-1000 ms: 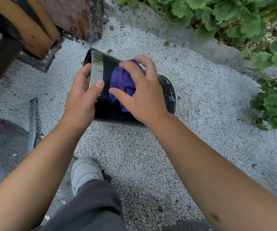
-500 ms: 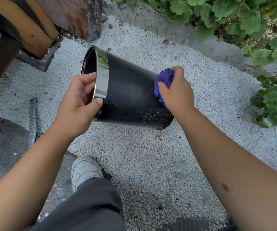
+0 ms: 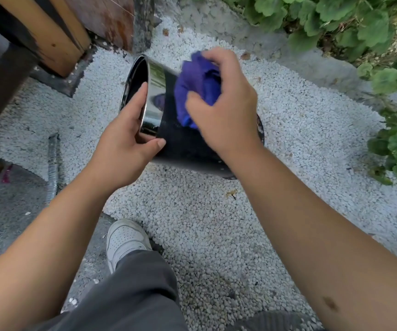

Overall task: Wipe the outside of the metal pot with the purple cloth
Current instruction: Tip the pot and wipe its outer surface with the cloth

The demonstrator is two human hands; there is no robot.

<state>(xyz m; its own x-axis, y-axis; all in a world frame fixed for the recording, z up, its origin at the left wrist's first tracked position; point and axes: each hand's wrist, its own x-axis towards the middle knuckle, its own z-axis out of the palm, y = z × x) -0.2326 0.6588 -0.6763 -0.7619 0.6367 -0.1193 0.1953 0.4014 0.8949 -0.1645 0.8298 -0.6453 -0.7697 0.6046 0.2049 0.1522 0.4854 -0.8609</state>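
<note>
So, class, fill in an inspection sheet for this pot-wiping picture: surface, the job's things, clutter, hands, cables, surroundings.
Surface: white gravel beside grey pavement.
Job's things: metal pot tipped on its side, opening to the left; purple cloth bunched against its dark wall.
Clutter: metal rod lying on the ground.
Hands: left hand grips the pot's rim; right hand holds the cloth.
Cables: nothing seen.
Surroundings: wooden beams, green plants, white shoe.

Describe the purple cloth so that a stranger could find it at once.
Over the white gravel, a metal pot is held tilted. The purple cloth is bunched under the right hand against its dark side: the only purple, soft thing there.
</note>
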